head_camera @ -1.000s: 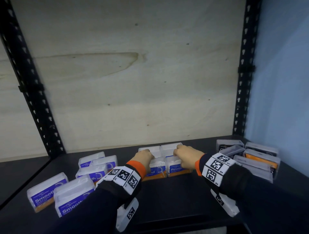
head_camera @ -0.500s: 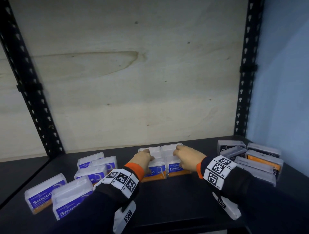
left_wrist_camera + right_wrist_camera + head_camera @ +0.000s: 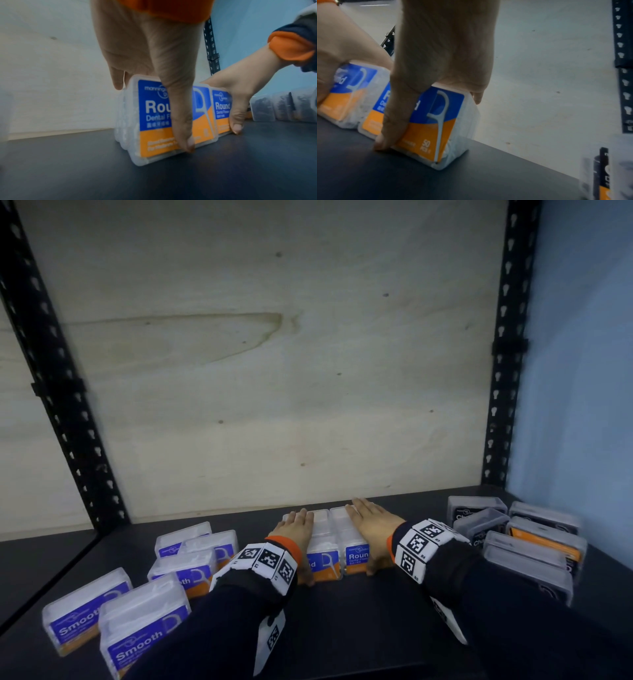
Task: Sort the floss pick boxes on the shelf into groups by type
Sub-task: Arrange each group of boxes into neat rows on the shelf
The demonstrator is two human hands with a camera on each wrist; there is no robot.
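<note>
Far left on the dark shelf [image 3: 359, 621]: five Smooth boxes [image 3: 85, 607], clear cases with blue-and-orange labels, two near and three farther back, close together.

Centre: Round boxes [image 3: 354, 556], same blue-and-orange labels, standing upright in two touching columns, front pair with more clear boxes right behind them toward the plywood back wall [image 3: 274, 371].

Left hand [image 3: 294, 530] lies flat over the top of the left column, fingers straight and reaching to the far side, thumb down the front label of the left Round box [image 3: 154, 121], tip at the shelf; it clasps that column between thumb and fingers.

Right hand [image 3: 371, 525] does the same on the right column: fingers extended over the top, thumb pressed down the front of the right Round box [image 3: 436, 121], tip at the shelf. Both hands are side by side, wrists with tag-printed bands [image 3: 419, 546].

Far right: dark boxes [image 3: 527, 539], clear cases with black and orange labels, several clustered by the blue side wall [image 3: 582, 371], well apart from the Round group.
</note>
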